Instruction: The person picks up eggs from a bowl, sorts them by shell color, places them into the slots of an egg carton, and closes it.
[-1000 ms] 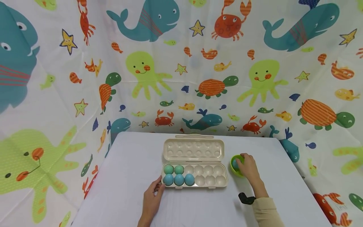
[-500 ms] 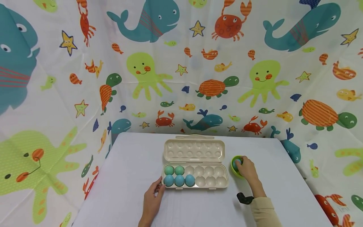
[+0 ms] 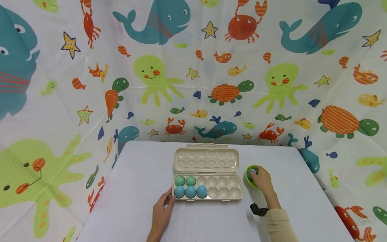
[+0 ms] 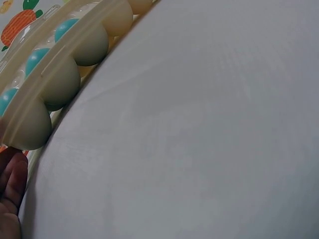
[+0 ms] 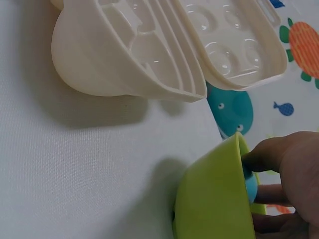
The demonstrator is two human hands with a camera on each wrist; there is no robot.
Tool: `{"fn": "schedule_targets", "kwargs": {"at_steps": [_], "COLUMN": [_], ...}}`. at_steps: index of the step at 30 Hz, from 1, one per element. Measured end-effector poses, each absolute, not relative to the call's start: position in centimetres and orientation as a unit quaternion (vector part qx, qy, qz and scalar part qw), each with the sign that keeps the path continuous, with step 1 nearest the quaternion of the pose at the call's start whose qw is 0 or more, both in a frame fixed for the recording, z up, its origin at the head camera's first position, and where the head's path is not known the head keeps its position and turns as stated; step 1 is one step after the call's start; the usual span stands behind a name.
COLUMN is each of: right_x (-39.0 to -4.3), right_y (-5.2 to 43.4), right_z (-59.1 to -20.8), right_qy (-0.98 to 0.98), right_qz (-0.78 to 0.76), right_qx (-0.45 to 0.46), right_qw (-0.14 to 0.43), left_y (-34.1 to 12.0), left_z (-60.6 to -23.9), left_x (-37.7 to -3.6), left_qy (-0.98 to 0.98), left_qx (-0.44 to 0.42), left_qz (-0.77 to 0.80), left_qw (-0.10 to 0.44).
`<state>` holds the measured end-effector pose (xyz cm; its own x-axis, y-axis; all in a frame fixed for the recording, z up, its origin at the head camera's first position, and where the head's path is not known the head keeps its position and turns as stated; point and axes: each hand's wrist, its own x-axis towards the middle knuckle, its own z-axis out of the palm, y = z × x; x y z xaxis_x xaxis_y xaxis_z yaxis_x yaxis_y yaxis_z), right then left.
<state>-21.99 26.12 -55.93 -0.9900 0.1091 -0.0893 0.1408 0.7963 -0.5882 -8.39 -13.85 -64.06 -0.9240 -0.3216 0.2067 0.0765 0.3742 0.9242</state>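
Observation:
An open beige egg carton [image 3: 223, 193] lies on the table, lid folded back. Two green eggs [image 3: 185, 180] fill cups in its back row at the left; in the front row sit three blue eggs [image 3: 190, 192]. My left hand [image 3: 162, 212] holds the carton's left end, thumb by the front corner. To the right of the carton, my right hand [image 3: 263, 178] reaches into a lime-green bowl [image 5: 214, 199], its fingertips round a blue egg [image 5: 252, 188] inside. The bowl's wall and my fingers hide part of that egg in the right wrist view.
A white cloth covers the table [image 3: 139, 168]. Behind and beside it hangs a curtain [image 3: 193, 60] printed with sea animals. A black wrist camera [image 3: 258, 210] sticks out from the right wrist, left of the beige sleeve [image 3: 279, 223].
My right hand has shifted slightly left, and its fingers have closed in on the blue egg in the bowl. The left hand and the carton stay put.

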Motion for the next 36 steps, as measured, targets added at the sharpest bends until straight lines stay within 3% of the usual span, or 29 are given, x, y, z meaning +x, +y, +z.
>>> {"fn": "schedule_targets", "kwargs": {"at_steps": [11,22,31,36], "right_x": [-21.4,-20.3,-19.2,-17.8], "right_y": [26.3,25.0,22.3,20.1], "right_z": [-56.2,-53.8,-52.5,-52.7], "right_qy": [0.94,0.928,0.921,0.909], "right_qz": [-0.332,-0.362,-0.38,-0.41], "right_qx": [0.078,0.078,0.037,0.0], "right_qw": [0.028,-0.038,-0.083,-0.072], "left_y": [-13.9,-13.9,-13.9,-13.9], "left_z": [-64.2,-64.3,-64.3,-64.4], "left_x": [-8.1,-8.2,-8.5,-8.5], "left_qy": [-0.818,-0.818,-0.814,-0.815], "left_qx": [0.084,0.076,0.066,0.067], "left_qz": [-0.542,-0.54,-0.543,-0.545], "left_qw": [0.172,0.181,0.194,0.186]}}
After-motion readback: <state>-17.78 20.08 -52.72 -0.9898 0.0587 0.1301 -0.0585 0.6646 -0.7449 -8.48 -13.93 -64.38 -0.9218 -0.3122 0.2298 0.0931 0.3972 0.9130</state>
